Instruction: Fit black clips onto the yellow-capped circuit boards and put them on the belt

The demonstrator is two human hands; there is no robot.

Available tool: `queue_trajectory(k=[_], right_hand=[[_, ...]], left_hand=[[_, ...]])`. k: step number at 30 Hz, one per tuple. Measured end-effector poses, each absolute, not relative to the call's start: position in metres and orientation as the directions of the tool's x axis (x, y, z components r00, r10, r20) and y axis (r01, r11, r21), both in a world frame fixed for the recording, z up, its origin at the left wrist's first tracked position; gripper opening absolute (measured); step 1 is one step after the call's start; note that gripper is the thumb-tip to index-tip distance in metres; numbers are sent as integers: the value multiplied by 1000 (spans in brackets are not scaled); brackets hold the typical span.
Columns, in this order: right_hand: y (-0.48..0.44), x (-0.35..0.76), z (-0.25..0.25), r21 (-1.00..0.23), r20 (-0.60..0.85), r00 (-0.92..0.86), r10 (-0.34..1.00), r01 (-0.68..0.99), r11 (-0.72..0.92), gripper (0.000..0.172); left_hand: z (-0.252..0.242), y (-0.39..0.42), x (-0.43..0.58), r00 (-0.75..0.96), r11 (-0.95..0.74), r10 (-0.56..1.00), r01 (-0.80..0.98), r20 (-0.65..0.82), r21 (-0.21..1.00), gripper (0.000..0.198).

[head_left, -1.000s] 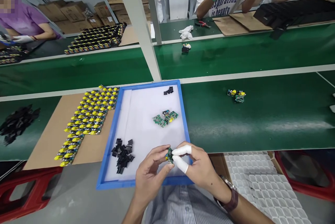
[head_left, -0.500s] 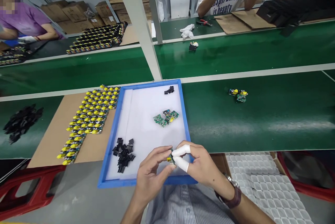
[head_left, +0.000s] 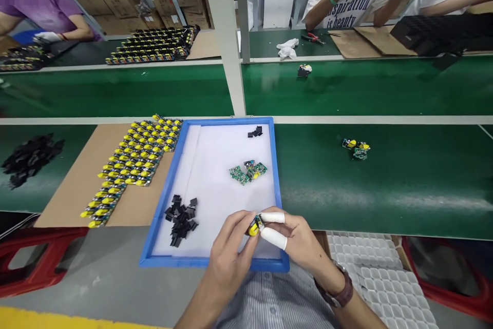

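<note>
A yellow-topped circuit board (head_left: 253, 228) is sitting between the fingertips of the left hand (head_left: 231, 249) and right hand (head_left: 302, 244), both pinching it nearly closed. Below, a blue-rimmed tray (head_left: 173, 261) is holding black pieces (head_left: 180, 222) and green boards (head_left: 239, 175).

Red-handled pliers (head_left: 314, 38) lie near a crumpled white glove (head_left: 287, 49) on the far surface (head_left: 264, 44). Cardboard boxes (head_left: 122, 2) are stacked behind a person in purple (head_left: 66, 11). A red stool (head_left: 57, 253) stands at lower left.
</note>
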State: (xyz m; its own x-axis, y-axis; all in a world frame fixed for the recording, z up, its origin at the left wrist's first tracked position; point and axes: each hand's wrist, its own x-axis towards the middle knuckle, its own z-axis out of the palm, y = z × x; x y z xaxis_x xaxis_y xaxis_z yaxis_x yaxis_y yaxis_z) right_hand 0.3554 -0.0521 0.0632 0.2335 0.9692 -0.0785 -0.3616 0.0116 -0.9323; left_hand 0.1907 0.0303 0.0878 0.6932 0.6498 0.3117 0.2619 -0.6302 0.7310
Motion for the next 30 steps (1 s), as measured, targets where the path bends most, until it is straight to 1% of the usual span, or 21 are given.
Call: queue_trajectory(k=[3, 5, 7, 10, 13, 14, 16, 19, 20, 21, 22, 23, 24, 25, 27, 29, 30], right_hand=[[-52, 357, 68, -973, -38, 192, 981, -231, 7, 20], [-52, 357, 69, -989, 4, 192, 981, -146, 32, 19], [-51, 357, 69, -992, 43, 193, 980, -105, 65, 20], [-51, 356, 67, -990, 69, 176, 982, -113, 89, 20], [-52, 353, 67, -982, 23, 182, 983, -180, 56, 25], [-52, 351, 67, -979, 6, 201, 980, -197, 46, 26], [-52, 346, 70, -980, 3, 259, 966, -193, 54, 24], [-50, 349, 70, -994, 76, 301, 951, -57, 98, 17], [-49, 356, 67, -995, 104, 302, 947, 25, 101, 16], [-49, 367, 63, -984, 136, 324, 936, 152, 90, 15], [-50, 382, 58, -949, 175, 374, 911, 310, 55, 15], [-52, 402, 52, -885, 227, 435, 871, 465, -1, 15], [-56, 426, 45, -775, 299, 511, 806, 623, -108, 16], [-60, 451, 39, -698, 350, 566, 746, 689, -196, 18], [-70, 504, 27, -602, 408, 611, 679, 739, -303, 22], [-78, 548, 18, -500, 455, 621, 638, 771, -394, 26], [-80, 565, 15, -452, 474, 620, 625, 781, -431, 31]], left_hand=[[86, 29, 190, 683, -645, 644, 245, 343, 724, 60], [86, 28, 191, 667, -650, 648, 232, 368, 723, 60], [87, 28, 191, 649, -647, 656, 221, 385, 730, 60], [88, 29, 190, 644, -635, 665, 220, 379, 741, 61], [86, 29, 189, 644, -655, 654, 220, 396, 723, 63], [85, 29, 189, 641, -667, 649, 218, 411, 713, 64], [81, 29, 191, 626, -692, 638, 210, 448, 690, 65], [74, 31, 198, 625, -727, 603, 173, 497, 664, 66], [72, 33, 201, 635, -734, 590, 164, 499, 659, 65], [70, 34, 204, 648, -735, 583, 165, 490, 657, 65], [69, 37, 207, 657, -732, 585, 175, 475, 659, 65], [68, 40, 208, 655, -726, 597, 194, 463, 660, 65], [67, 43, 207, 640, -719, 615, 216, 461, 660, 65], [67, 48, 205, 620, -715, 633, 237, 464, 658, 64], [66, 58, 199, 581, -718, 652, 264, 488, 644, 56], [64, 67, 191, 561, -727, 652, 269, 511, 632, 47], [62, 70, 188, 556, -733, 646, 264, 522, 626, 44]])
